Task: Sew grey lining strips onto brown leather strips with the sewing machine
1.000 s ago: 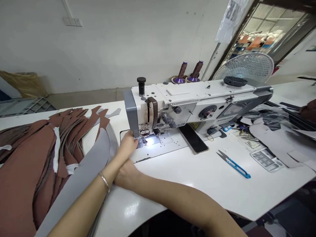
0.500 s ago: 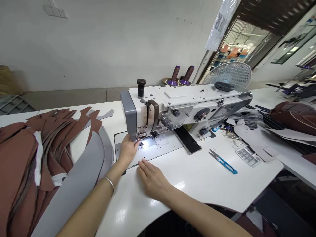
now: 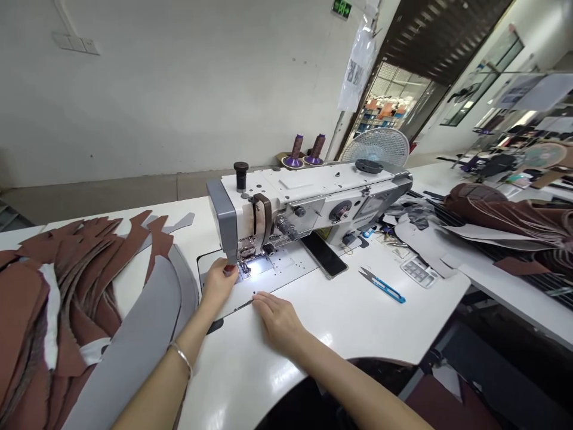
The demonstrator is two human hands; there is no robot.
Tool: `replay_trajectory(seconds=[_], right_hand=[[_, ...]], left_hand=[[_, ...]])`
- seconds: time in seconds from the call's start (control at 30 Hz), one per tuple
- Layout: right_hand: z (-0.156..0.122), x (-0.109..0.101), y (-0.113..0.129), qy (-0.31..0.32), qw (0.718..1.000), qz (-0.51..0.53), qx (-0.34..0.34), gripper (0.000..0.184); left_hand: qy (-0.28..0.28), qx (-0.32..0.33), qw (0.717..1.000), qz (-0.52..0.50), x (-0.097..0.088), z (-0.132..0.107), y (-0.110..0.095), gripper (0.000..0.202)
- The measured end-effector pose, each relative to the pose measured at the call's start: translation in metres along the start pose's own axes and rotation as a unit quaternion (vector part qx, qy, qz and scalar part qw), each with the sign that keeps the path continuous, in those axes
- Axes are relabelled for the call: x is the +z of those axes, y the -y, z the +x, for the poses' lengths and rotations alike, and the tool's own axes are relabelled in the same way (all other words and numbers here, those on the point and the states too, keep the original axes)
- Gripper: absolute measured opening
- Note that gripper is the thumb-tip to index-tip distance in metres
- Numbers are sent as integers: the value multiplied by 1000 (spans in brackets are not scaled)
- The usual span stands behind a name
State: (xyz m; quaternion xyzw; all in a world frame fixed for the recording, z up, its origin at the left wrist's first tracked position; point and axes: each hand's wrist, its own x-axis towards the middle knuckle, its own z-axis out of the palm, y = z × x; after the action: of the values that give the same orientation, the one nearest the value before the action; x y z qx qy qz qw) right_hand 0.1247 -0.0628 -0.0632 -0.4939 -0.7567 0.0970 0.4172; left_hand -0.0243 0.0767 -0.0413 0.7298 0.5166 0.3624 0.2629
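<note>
At the left of the sewing machine's presser foot (image 3: 244, 269), my left hand (image 3: 218, 286) is closed in a pinch. A small dark reddish-brown thing (image 3: 230, 270) shows at its fingertips; its kind is not clear. The wrist carries a silver bangle (image 3: 181, 357). My right hand (image 3: 278, 316) lies open and flat, fingers stretched out, with its fingertips at the front edge of the metal bed plate (image 3: 250, 295). Above both hands stands the white sewing machine (image 3: 286, 191), its lamp lighting the needle area.
Brown cut pieces (image 3: 98, 251) and long grey pieces (image 3: 138, 334) are heaped at left. A phone (image 3: 326, 255), blue thread snips (image 3: 382, 285) and a clear compartment box (image 3: 418, 272) lie to the right. Two thread cones (image 3: 297, 149) and a fan (image 3: 378, 147) stand behind the machine.
My left hand has drawn back slightly to the left from the presser foot, and a reddish-brown thing now shows in its fingers. My right hand stays at the plate edge. The view has turned right.
</note>
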Motion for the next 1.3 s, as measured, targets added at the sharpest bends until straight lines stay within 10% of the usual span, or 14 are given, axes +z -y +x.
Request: replay_trajectory(seconds=[0.17,0.4,0.77,1.03,1.3], right_hand=[[16,-25,-15,-96,972,136,166,22],[79,-106,-64,-195,892,301,273,55],[89,-120,-82,-205,860,375,279,52],[83,-85,-45,17,848,415,329,65],[99,-50,-21,156,848,327,386,9]], left_hand=[[30,-18,998,-52,-7,-5,-13,22],[113,-10,989,-100,-13,-10,-25,25],[168,55,980,-87,-16,-8,-32,27],[262,118,953,-101,-4,-26,-48,21],[351,189,917,-4,7,-55,-77,19]])
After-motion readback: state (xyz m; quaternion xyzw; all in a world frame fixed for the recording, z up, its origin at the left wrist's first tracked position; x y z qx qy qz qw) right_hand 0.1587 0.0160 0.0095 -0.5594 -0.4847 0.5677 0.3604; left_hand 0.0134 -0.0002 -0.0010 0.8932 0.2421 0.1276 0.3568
